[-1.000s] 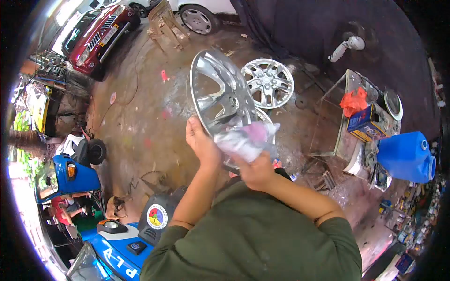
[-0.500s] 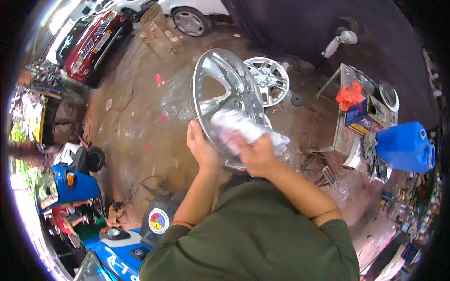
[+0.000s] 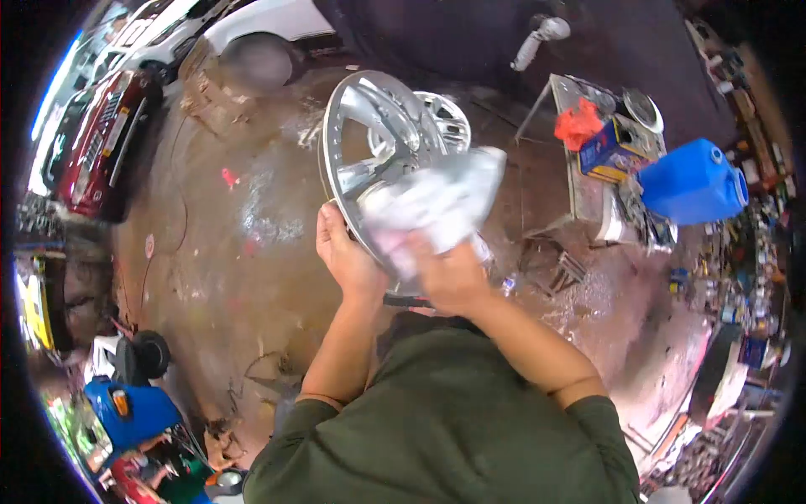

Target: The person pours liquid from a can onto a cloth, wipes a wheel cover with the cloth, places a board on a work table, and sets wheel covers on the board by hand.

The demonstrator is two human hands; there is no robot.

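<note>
A shiny silver wheel rim (image 3: 354, 172) is held tilted in front of my body. My left hand (image 3: 351, 260) grips its lower left edge, thumb on the near side. A white and pink cloth (image 3: 437, 197), blurred by motion, lies against the lower right part of the rim's face. My right hand (image 3: 453, 277) is closed on the cloth; its fingertips are smeared and partly hidden. Behind the held rim, a second silver rim (image 3: 453, 124) rests on the floor, partly covered from view.
On the right, a worn table (image 3: 579, 195) bears a red plastic bag (image 3: 578, 124), a blue box (image 3: 613, 151) and a blue jug (image 3: 693, 182). A red car (image 3: 101, 139), a chair and a blue vehicle (image 3: 130, 412) stand at left. A person in red sits lower left.
The view has turned, so the table and cars shift left. My right hand and the cloth have moved over the rim's face. My left hand keeps its hold.
</note>
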